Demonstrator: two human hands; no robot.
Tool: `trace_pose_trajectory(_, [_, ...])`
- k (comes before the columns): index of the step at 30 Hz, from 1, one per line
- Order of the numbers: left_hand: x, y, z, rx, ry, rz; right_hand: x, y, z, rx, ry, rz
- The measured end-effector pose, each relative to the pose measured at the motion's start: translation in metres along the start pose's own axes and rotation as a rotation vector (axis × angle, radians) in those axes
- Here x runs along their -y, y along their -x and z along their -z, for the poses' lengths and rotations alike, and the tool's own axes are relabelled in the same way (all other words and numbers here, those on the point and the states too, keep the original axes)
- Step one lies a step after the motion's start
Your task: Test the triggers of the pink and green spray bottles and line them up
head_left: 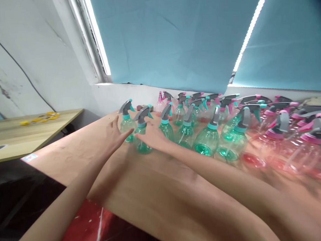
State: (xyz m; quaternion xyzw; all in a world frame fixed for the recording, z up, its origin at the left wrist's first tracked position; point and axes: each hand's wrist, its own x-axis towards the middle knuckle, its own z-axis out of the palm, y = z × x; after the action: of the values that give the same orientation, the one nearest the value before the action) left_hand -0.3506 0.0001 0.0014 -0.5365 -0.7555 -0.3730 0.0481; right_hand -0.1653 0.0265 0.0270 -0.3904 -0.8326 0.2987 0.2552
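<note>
My left hand (114, 132) is stretched out flat over the brown table (142, 191), its fingers apart. Their tips reach the gap between two green spray bottles. The left bottle (126, 126) stands just beyond my fingertips. The right bottle (141, 138) has a grey trigger and a teal collar. My right hand (152, 135) lies against that bottle's right side with its fingers extended. Part of them is hidden behind the clear plastic, and I see no closed grip.
Several more green spray bottles (207, 138) stand in rows to the right, then several pink ones (285, 144) further right and at the back. A wooden desk (31, 133) with small yellow parts (41, 119) stands at the left. Blue blinds (173, 39) hang behind.
</note>
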Motion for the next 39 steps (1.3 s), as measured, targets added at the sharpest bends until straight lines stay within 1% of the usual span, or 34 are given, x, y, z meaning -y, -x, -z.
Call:
trace_pose_trajectory(1, [-0.002,0.005,0.003,-0.031,-0.002,-0.01,0.001,0.012,0.003,-0.009,0.031,-0.001])
trace_pose_trajectory(3, [-0.009,0.019,0.008,-0.177,0.023,-0.107,0.0,0.039,0.012,0.002,0.071,0.019])
trace_pose_trajectory(4, [-0.015,0.028,0.011,-0.211,0.036,-0.141,-0.002,0.055,0.017,0.005,0.085,0.025])
trace_pose_trajectory(6, [-0.032,0.048,0.015,-0.249,0.066,-0.188,-0.009,0.088,0.031,0.027,0.131,0.055])
trace_pose_trajectory(8, [-0.055,0.07,0.015,-0.24,0.111,-0.239,-0.019,0.121,0.046,0.034,0.174,0.06])
trace_pose_trajectory(10, [-0.082,0.094,0.008,-0.19,0.232,-0.276,-0.033,0.152,0.064,0.007,0.214,0.044])
trace_pose_trajectory(11, [-0.097,0.105,0.002,-0.167,0.291,-0.303,-0.04,0.166,0.074,-0.015,0.241,0.043])
trace_pose_trajectory(13, [-0.128,0.127,-0.015,-0.025,0.411,-0.355,-0.055,0.192,0.094,-0.05,0.28,0.024])
trace_pose_trajectory(16, [-0.176,0.154,-0.044,0.193,0.631,-0.504,-0.079,0.221,0.123,-0.096,0.31,-0.027])
trace_pose_trajectory(17, [-0.193,0.16,-0.053,0.304,0.665,-0.561,-0.086,0.229,0.132,-0.111,0.312,-0.035])
trace_pose_trajectory(19, [-0.226,0.17,-0.067,0.415,0.688,-0.61,-0.1,0.241,0.149,-0.138,0.311,-0.047])
trace_pose_trajectory(21, [-0.256,0.175,-0.077,0.484,0.695,-0.633,-0.111,0.25,0.163,-0.161,0.316,-0.068])
trace_pose_trajectory(23, [-0.281,0.176,-0.084,0.501,0.709,-0.621,-0.121,0.255,0.174,-0.177,0.326,-0.071])
trace_pose_trajectory(25, [-0.3,0.175,-0.091,0.502,0.728,-0.593,-0.13,0.258,0.18,-0.189,0.32,-0.042])
trace_pose_trajectory(28, [-0.316,0.172,-0.102,0.521,0.747,-0.545,-0.143,0.258,0.183,-0.205,0.281,0.021])
trace_pose_trajectory(32, [-0.323,0.171,-0.112,0.533,0.765,-0.503,-0.156,0.257,0.184,-0.215,0.207,0.124])
trace_pose_trajectory(35, [-0.324,0.171,-0.115,0.513,0.798,-0.502,-0.16,0.263,0.187,-0.216,0.231,0.082])
trace_pose_trajectory(37, [-0.324,0.171,-0.115,0.495,0.809,-0.509,-0.162,0.27,0.191,-0.182,0.295,0.032])
trace_pose_trajectory(39, [-0.324,0.17,-0.114,0.492,0.807,-0.518,-0.164,0.277,0.194,-0.155,0.373,0.017])
